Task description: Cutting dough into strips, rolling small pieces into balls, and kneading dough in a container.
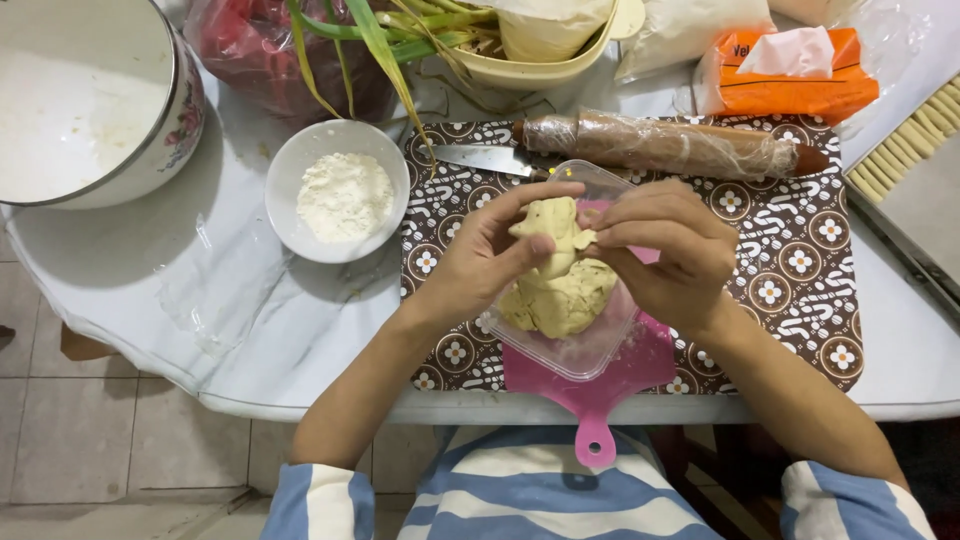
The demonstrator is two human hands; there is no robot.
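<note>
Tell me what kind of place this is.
Probably a home kitchen or dining table: both hands pull at dough over a clear plastic tub, with a bowl of flour, a wrapped rolling pin and a knife nearby.

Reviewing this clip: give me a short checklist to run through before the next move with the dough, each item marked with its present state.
1. Both hands on the pale yellow dough lump: ok; left hand and right hand pinch its raised top.
2. Clear plastic container under the dough: ok.
3. Container seated on the pink plastic cutting board: ok.
4. Small white bowl of flour within reach: ok, beside the left hand.
5. Steel knife blade clear of fingers: ok, lying behind the container.
6. Plastic-wrapped wooden rolling pin steady: cannot tell.
</note>
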